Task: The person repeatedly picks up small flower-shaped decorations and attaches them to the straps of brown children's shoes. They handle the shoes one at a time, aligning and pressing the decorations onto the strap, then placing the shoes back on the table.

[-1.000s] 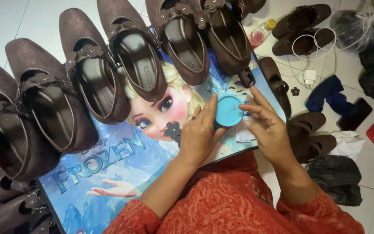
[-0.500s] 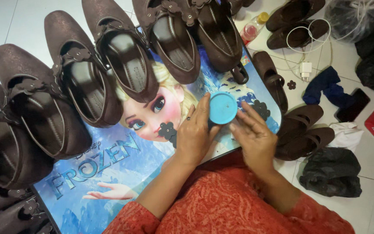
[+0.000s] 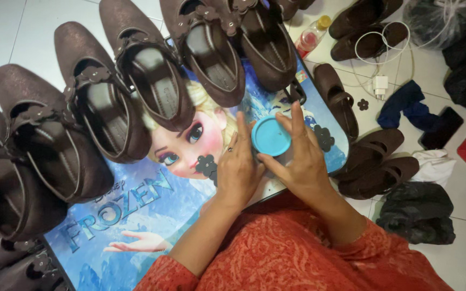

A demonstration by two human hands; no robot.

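- The left hand (image 3: 239, 167) and the right hand (image 3: 300, 161) meet over a small round blue lid (image 3: 271, 136).
- The left hand's fingers (image 3: 242, 129) are curled a little and press the lid's left edge, with one finger pointing up beside it.
- The right hand's fingers (image 3: 296, 121) are spread and bent around the lid's right side — the thumb (image 3: 271, 161) sits under its lower edge.
- So both hands hold the lid between them, and it faces up at the camera.
- I cannot tell if a jar or tub is under the lid; the hands hide that part.
- The lid is above the right part of a flat blue cartoon picture board (image 3: 152, 210) that lies on the white tile floor (image 3: 6, 37).
- A row of dark brown shoes (image 3: 152, 75) rests along the top and left edge of the board, toes pointing away.
- A small dark flower-shaped piece (image 3: 207, 165) lies on the board, just left of the left hand.
- Another dark flower piece (image 3: 323, 137) lies just right of the right hand.
- More brown shoes (image 3: 376, 161) sit on the floor to the right, near a black bag (image 3: 416, 213).
- A white charger with its cable (image 3: 380, 83) and a small bottle with a yellow cap (image 3: 313, 35) lie farther up.
- The person wears an orange patterned sleeve (image 3: 297, 258).
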